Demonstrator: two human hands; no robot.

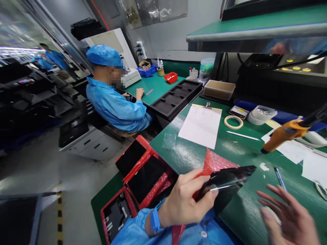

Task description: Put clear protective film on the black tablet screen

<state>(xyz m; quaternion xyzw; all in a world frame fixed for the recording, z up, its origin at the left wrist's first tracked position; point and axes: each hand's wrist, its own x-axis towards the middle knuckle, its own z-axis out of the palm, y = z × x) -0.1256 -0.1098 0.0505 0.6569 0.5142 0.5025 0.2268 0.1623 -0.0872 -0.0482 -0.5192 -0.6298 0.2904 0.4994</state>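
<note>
My left hand [189, 197] pinches a thin, glossy black screen panel [230, 177] by its edge, tilted over the front of the green bench. A blue band circles that wrist. Red bubble wrap [217, 161] shows behind the panel and beside my fingers. To the right, my right hand [291, 214] hovers apart from the panel, slightly blurred, its fingers spread. Something pale shows beside its thumb; I cannot make out what it is. A pen [280, 178] lies on the bench just beyond those fingers.
Black panels in red bubble wrap [146, 178] lie at lower left. On the bench are a clipboard [200, 126], a tape roll [233, 122], a white stick [242, 135] and papers. An orange electric screwdriver [283, 134] hangs at right, below a shelf [255, 30]. A co-worker [114, 95] sits at left.
</note>
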